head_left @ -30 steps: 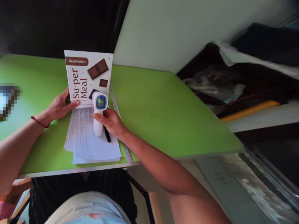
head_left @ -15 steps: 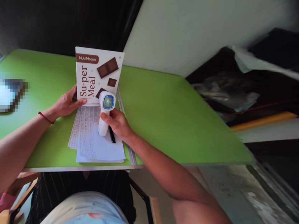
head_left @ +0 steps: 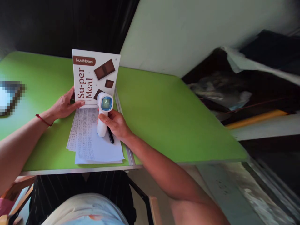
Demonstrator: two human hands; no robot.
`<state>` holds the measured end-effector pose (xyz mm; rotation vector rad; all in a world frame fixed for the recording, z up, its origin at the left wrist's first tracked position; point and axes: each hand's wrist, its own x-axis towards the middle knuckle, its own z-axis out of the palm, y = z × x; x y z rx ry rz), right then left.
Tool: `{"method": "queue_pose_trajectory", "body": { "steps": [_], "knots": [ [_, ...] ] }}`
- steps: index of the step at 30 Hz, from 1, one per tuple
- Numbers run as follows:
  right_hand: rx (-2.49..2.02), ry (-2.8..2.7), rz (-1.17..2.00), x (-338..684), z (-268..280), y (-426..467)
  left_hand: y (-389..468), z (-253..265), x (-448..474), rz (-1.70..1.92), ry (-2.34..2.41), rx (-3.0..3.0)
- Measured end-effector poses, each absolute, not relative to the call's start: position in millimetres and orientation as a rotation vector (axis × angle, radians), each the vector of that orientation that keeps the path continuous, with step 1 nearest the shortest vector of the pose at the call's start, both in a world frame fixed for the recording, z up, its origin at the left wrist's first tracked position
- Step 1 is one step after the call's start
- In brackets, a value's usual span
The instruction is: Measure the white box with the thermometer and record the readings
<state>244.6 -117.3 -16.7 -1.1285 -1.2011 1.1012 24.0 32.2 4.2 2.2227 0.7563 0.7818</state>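
Note:
My left hand (head_left: pixel 67 104) grips the lower left edge of a white box (head_left: pixel 87 70) printed with brown chocolate pieces and the words "NutriMotion Su-per Meal". The box stands upright, its front facing me. In my right hand (head_left: pixel 116 123) is a white infrared thermometer (head_left: pixel 102 123) with a blue-framed screen, held upright just in front of the box's lower right part; its far end is hidden. Beneath it lie sheets of paper (head_left: pixel 100 153) covered partly with handwriting. A black pen (head_left: pixel 111 136) rests on the papers, its upper part hidden by my right hand.
The green table (head_left: pixel 164 118) has a metal seam beside the papers. A pixelated object (head_left: pixel 8 97) lies at the far left. A dark panel (head_left: pixel 58 25) and a pale wall (head_left: pixel 164 37) rise behind. Plastic-wrapped items (head_left: pixel 220 89) sit on a shelf at right.
The whole view has shifted slightly, so the table and hands appear a little further left. Both hands keep their hold on the box and the thermometer.

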Motion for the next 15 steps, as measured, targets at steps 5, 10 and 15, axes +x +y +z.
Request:
{"method": "queue_pose_trajectory", "body": {
  "steps": [5,10,15],
  "knots": [
    [-1.136,-1.18,1.111,244.9,-16.8,-118.0,30.3,4.6,25.0,0.778,0.765,2.216],
    [-1.153,-1.191,1.108,245.1,-16.5,-118.2,30.2,4.1,25.7,0.779,0.753,2.221],
    [-1.162,-1.183,1.113,245.3,-16.4,-118.8,29.2,4.3,26.3,0.773,0.744,2.208]
  ]
}}
